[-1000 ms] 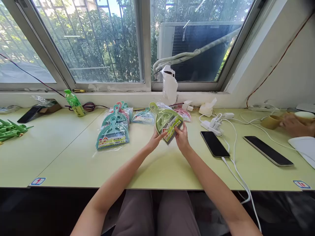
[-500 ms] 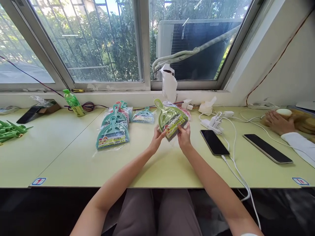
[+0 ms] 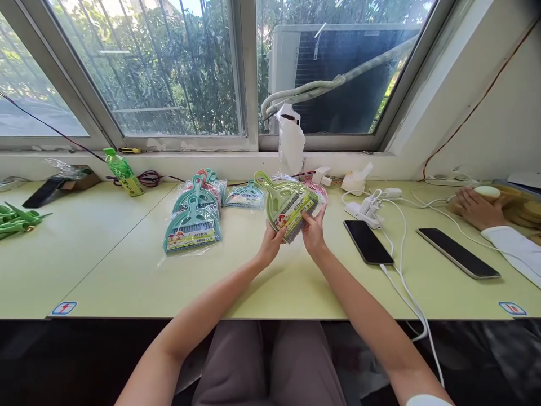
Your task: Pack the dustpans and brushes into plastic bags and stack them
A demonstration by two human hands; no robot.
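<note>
Between my two hands is a green dustpan and brush set (image 3: 284, 200) in a clear plastic bag with a printed label, held tilted above the table. My left hand (image 3: 271, 243) grips its lower left edge, thumb on the front. At the bristle side, my right hand (image 3: 313, 230) is closed on the lower right edge, thumb over the front. A row of bagged teal and pink dustpan sets (image 3: 193, 225) lies overlapped to the left. Behind it, a single bagged pale-blue set (image 3: 246, 195) lies flat. Partly hidden behind the held one are pink bagged sets (image 3: 316, 189).
A black phone (image 3: 367, 241) with a white cable and a power strip (image 3: 364, 213) lie right of my hands; a tablet (image 3: 459, 252) lies farther right. Another person's hand (image 3: 479, 208) rests at the far right. A green bottle (image 3: 123, 172) and green plastic pieces (image 3: 19, 219) are at left.
The green dustpan set has tilted further left, its handle swinging left and slightly down. Both hands keep their hold on it. The view has shifted slightly.
</note>
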